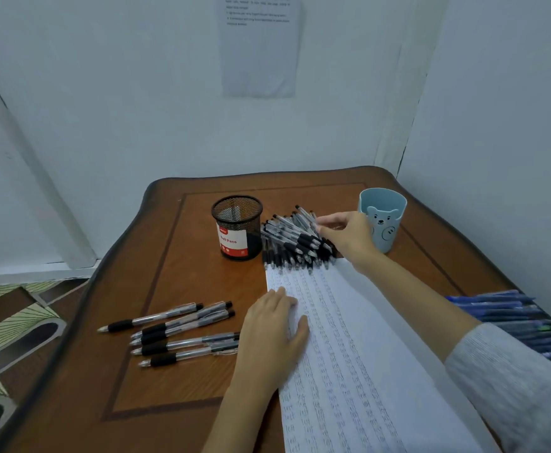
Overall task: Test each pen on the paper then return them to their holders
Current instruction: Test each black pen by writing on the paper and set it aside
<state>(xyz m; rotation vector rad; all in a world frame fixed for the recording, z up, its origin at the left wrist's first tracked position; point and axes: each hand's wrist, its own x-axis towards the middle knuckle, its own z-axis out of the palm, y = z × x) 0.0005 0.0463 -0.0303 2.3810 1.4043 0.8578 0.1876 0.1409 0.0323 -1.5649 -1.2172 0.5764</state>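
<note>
Right hand [346,233] at the pen pile, left hand [274,328] flat on the paper.

The right hand's fingertips are in among the heap of black pens [293,238]; whether they pinch one I cannot tell. The left hand lies open, pressing the scribbled paper [349,371]. The heap sits between the mesh holder [236,223] and the blue bear cup [383,223]. Five tested-looking pens [182,328] lie loose on the worktop [169,256] to the left, and blue pens [522,322] at its right edge.

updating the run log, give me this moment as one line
right hand: at black pen pile, grip unclear | left hand: flat on paper
</note>
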